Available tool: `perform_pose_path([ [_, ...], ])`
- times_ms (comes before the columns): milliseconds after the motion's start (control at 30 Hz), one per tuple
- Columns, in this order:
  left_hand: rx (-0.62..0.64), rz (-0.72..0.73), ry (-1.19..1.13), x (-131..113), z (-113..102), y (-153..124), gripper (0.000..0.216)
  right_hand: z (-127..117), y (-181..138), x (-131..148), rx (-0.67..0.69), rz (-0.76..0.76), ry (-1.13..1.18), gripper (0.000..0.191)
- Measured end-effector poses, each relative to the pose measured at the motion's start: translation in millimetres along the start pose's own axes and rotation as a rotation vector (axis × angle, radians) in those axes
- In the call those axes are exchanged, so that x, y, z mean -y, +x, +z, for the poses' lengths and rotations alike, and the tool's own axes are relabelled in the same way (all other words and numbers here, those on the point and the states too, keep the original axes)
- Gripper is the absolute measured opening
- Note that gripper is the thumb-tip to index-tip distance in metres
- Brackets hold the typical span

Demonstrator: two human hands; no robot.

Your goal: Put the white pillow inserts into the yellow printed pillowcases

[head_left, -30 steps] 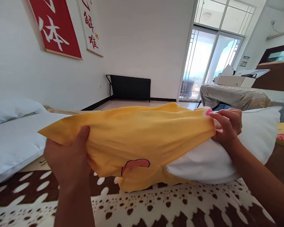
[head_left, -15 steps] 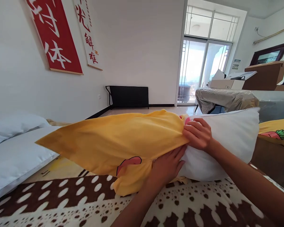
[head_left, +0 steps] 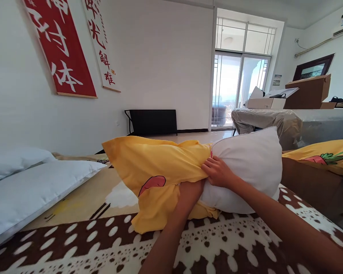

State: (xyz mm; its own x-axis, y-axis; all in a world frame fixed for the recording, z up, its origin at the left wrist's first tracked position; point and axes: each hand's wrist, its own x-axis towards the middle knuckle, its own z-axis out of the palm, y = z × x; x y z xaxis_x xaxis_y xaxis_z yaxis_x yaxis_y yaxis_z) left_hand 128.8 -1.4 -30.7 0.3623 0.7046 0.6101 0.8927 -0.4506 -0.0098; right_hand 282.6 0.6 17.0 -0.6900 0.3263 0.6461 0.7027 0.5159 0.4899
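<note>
A yellow pillowcase (head_left: pixel 157 156) with a pink carrot print is partly over a white pillow (head_left: pixel 246 167), whose right part sticks out of the case's opening. My right hand (head_left: pixel 218 172) is closed on the case's edge where it meets the pillow. My left hand (head_left: pixel 192 192) reaches under the yellow cloth at the opening, its fingers hidden between case and pillow. The left end of the case hangs flat and loose, and its lower side lies bunched on the patterned blanket (head_left: pixel 234 243).
White pillows (head_left: pixel 45 186) lie on the left. At the right, a yellow carrot-print pillow (head_left: pixel 328 156) rests on a brown box (head_left: pixel 305 186). Farther back are a plastic-covered table (head_left: pixel 265 118) with cardboard boxes (head_left: pixel 308 91) and a black folded frame (head_left: pixel 154 121) against the wall.
My left hand has slid deeper under the cloth, so its fingers no longer show. The case's left end has drawn in to the right, and the view has tilted up slightly.
</note>
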Motion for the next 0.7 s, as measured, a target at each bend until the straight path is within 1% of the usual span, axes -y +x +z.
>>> perform_pose_path([
  [33, -0.002, 0.01, 0.015, -5, -3, -4, 0.031, 1, 3, -2, 0.049, 0.022, 0.031, 0.006],
  [67, -0.006, 0.023, 0.027, -11, -6, -9, 0.033, 2, 6, -5, 0.092, 0.039, 0.063, 0.006],
  [133, -0.023, 0.013, 0.065, -26, -13, -25, 0.038, 3, 12, -9, 0.159, 0.064, 0.111, 0.012],
  [167, -0.017, -0.024, 0.092, -33, -17, -34, 0.039, 3, 14, -11, 0.187, 0.074, 0.125, 0.015],
  [267, 0.089, -0.169, 0.117, -52, -24, -58, 0.04, 5, 19, -13, 0.25, 0.112, 0.135, 0.021],
  [300, 0.127, -0.189, 0.101, -54, -25, -62, 0.043, 6, 21, -13, 0.263, 0.122, 0.135, 0.023],
  [367, 0.141, -0.168, 0.067, -53, -22, -65, 0.054, 8, 24, -10, 0.283, 0.129, 0.138, 0.023],
  [433, 0.092, -0.128, 0.059, -44, -12, -61, 0.061, 7, 25, -5, 0.289, 0.134, 0.137, 0.02],
  [567, 0.015, -0.058, -0.003, -24, 11, -50, 0.054, -2, 30, 9, 0.242, 0.184, 0.106, 0.014],
  [633, -0.019, -0.049, -0.047, -19, 16, -47, 0.05, -13, 34, 19, 0.182, 0.199, 0.102, 0.012],
  [700, -0.047, -0.045, -0.112, -17, 14, -45, 0.045, -29, 38, 32, 0.096, 0.192, 0.111, 0.01],
])
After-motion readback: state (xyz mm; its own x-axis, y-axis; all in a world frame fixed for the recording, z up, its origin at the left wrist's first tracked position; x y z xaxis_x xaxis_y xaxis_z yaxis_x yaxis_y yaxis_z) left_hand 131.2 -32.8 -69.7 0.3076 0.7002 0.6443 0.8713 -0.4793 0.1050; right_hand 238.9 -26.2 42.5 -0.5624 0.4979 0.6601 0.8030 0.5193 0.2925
